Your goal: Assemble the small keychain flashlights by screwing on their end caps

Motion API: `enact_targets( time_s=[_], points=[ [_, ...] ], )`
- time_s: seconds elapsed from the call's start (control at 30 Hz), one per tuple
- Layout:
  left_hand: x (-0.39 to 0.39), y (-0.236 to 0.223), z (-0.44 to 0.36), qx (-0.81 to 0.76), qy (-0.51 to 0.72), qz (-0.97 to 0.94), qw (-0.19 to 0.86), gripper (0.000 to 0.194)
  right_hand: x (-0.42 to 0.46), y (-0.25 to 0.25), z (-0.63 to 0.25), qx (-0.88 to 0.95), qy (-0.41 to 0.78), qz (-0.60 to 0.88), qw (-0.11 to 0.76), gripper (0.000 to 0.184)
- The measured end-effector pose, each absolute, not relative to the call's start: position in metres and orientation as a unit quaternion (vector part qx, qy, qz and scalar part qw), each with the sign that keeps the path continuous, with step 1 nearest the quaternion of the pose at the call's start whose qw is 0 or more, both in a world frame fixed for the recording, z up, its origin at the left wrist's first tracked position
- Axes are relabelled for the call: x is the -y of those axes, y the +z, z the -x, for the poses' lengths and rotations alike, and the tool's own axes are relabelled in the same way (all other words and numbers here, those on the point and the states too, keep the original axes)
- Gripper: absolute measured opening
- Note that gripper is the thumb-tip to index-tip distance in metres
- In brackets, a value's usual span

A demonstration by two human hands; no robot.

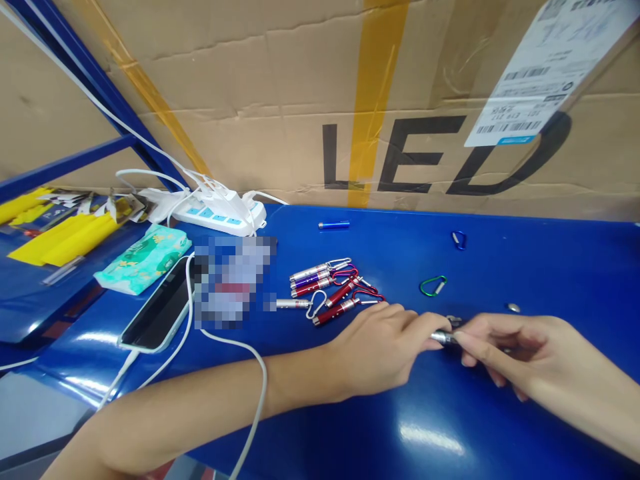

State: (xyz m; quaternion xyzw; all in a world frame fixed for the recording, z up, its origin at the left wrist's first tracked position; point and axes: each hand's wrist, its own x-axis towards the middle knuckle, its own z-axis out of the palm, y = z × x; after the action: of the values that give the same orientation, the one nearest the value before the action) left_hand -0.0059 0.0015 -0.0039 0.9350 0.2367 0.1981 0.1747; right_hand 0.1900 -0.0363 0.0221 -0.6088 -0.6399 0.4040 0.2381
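My left hand (383, 347) is closed around a small silver keychain flashlight (443, 337), most of which its fingers hide. At the flashlight's exposed end, the thumb and fingertips of my right hand (520, 353) pinch together. A small metal piece (454, 321) shows just behind the fingertips, too unclear to name. Left of my left hand lies a cluster of keychain flashlights in red (334, 312), silver (309, 273) and purple, with carabiner clips attached. Beyond my hands are a loose green carabiner (433, 286), a blue carabiner (459, 241) and a small round silver piece (513, 308).
A blue tube (334, 225) lies near the back of the blue table (550, 267). To the left are a phone (157, 310) with a white cable, a tissue pack (143, 259) and a power strip (220, 215). A large cardboard box (280, 100) stands behind.
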Motion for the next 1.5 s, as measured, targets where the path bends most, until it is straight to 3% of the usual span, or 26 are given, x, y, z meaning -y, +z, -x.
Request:
enact_targets(
  time_s=[0.33,0.67,0.93,1.07,1.3,1.5],
  points=[
    [-0.002,-0.008,0.006,-0.227,0.251,-0.924,0.176,0.015,0.038,0.032,-0.180,0.599,0.431,0.623,0.259,0.042],
    [-0.003,-0.003,0.003,-0.229,0.253,-0.920,0.190,0.026,0.040,0.035,-0.178,0.597,0.499,0.574,0.254,0.035],
    [-0.001,0.002,0.004,-0.227,0.279,-0.913,0.191,0.022,0.039,0.038,-0.188,0.728,0.335,0.550,0.233,0.039],
    [-0.001,0.003,0.004,-0.225,0.311,-0.911,0.154,0.026,0.037,0.043,-0.191,0.773,0.239,0.523,0.270,0.038],
    [-0.001,0.002,0.005,-0.251,0.317,-0.902,0.150,0.024,0.037,0.040,-0.195,0.775,0.145,0.517,0.332,0.015],
    [-0.001,0.000,0.003,-0.235,0.313,-0.904,0.171,0.019,0.034,0.031,-0.199,0.748,0.091,0.547,0.366,0.012]
  ],
)
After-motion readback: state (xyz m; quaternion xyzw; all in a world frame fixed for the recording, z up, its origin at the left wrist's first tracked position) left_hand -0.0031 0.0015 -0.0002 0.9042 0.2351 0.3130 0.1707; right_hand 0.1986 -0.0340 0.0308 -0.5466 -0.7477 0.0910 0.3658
